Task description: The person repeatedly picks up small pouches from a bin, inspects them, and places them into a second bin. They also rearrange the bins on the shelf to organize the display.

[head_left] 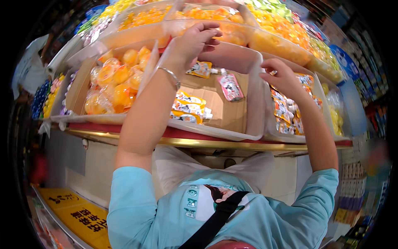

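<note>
My left hand is held over the far side of a clear plastic bin, fingers loosely bent and apart, with nothing visible in them. Cardboard lines the bin's bottom. On it lie a pink spouted pouch, an orange spouted pouch just below my left hand, and several orange-and-white pouches at the near left. At the bin's right rim hovers my right hand, its fingers curved with a gap at the thumb and no item visible. Beneath it, the right-hand bin holds more orange pouches.
Round orange packaged sweets fill the bin on the left. Further bins of orange items stand in a raised row behind. A gold-edged counter runs along the front. A yellow sign is at lower left.
</note>
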`<action>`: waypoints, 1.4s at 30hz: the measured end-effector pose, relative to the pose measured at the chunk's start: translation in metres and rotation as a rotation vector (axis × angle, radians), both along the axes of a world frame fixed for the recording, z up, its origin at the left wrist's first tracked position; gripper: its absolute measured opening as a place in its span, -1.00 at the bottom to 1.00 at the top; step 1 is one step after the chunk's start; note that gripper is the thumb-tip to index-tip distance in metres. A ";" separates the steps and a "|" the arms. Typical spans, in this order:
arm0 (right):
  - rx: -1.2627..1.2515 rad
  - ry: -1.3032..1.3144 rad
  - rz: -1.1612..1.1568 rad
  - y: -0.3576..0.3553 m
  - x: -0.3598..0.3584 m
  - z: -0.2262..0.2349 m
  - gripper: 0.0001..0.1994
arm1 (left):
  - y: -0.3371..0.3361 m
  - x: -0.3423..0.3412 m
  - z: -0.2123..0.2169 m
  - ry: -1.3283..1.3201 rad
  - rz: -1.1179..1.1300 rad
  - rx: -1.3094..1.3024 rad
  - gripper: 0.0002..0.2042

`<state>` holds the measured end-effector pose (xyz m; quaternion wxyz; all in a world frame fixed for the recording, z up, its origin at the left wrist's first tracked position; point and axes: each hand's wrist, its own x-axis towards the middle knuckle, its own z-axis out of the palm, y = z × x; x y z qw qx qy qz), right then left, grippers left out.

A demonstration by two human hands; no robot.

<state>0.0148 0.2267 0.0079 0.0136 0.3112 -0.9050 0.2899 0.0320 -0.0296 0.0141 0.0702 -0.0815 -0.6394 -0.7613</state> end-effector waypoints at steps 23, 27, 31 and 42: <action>0.543 0.418 0.393 -0.174 -0.086 -0.096 -0.61 | 0.008 -0.012 0.001 0.158 -0.001 -0.019 -0.80; 0.518 0.331 0.439 -0.135 -0.071 -0.053 -0.63 | 0.014 -0.018 -0.011 0.234 0.054 -0.332 -0.72; 0.550 0.095 0.380 -0.114 -0.040 0.008 -0.66 | 0.017 -0.003 -0.020 0.250 0.107 -0.637 -0.56; -0.855 -0.363 0.123 -0.005 -0.002 0.018 -0.73 | 0.036 0.008 -0.012 0.347 -0.378 -0.573 -0.63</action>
